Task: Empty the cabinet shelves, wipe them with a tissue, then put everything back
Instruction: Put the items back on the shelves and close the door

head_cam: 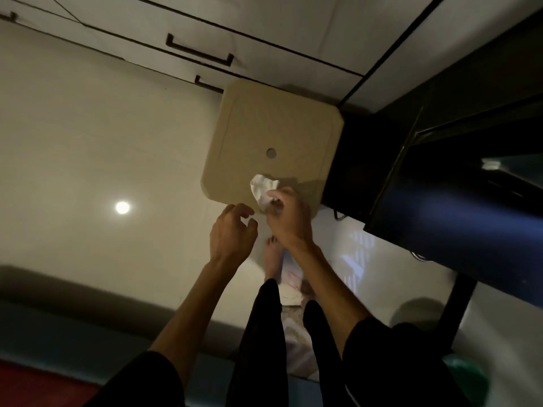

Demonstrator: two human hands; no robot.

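A crumpled white tissue [262,189] is held in the curled fingers of my right hand [286,215], above the near edge of a beige square stool [273,127] with a small round hole in its seat. My left hand [232,230] hovers just left of the right one, fingers loosely curled and holding nothing. White cabinet drawers [205,33] with dark handles run along the top. A dark cabinet [440,160] with a glass front stands at the right.
A glossy pale tiled floor [88,171] reflects a ceiling light [122,207]. My bare foot [273,259] and black trouser legs stand below the hands. A cable end [338,216] lies on the floor by the dark cabinet. A green object [464,377] sits at lower right.
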